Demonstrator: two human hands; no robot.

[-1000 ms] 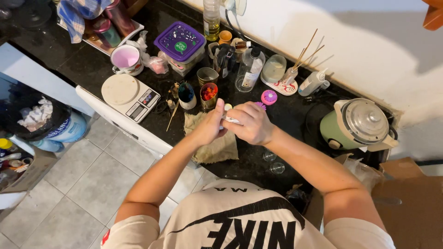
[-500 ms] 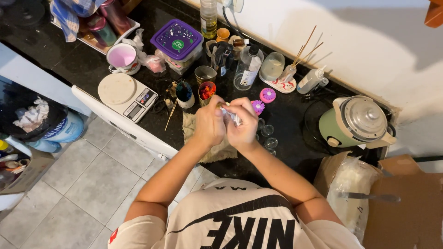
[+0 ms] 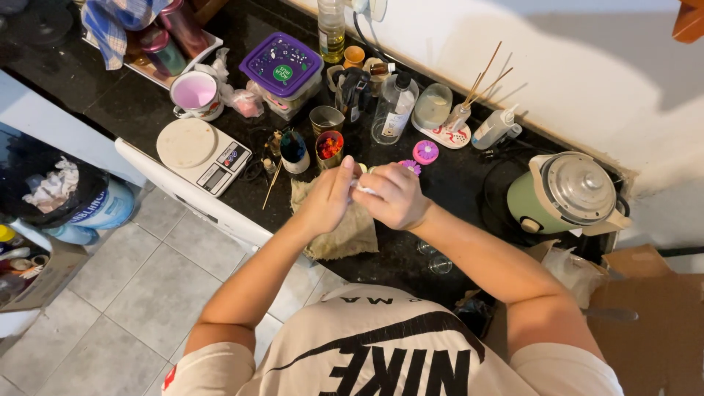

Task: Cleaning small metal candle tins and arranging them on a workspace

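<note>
My left hand (image 3: 328, 199) and my right hand (image 3: 390, 196) meet over a beige cloth (image 3: 342, 233) on the black counter (image 3: 139, 110). Both pinch a small white object (image 3: 361, 188) between their fingertips; what it is stays too small to tell. Just beyond the hands lie two pink flower-shaped pieces (image 3: 424, 152) and a small cup of red bits (image 3: 329, 146). A dark blue bottle (image 3: 294, 149) stands left of that cup.
A white kitchen scale (image 3: 203, 155) lies at the counter's left. A purple-lidded box (image 3: 283, 67), a pink-filled mug (image 3: 195, 94), clear bottles (image 3: 394, 108) and a reed diffuser (image 3: 462, 111) stand behind. A green pot with a metal lid (image 3: 565, 193) sits right. Cardboard boxes (image 3: 654, 308) lie on the floor.
Both hands have stayed together over the cloth, shifting slightly as they work the small white object. The view has drifted a little.
</note>
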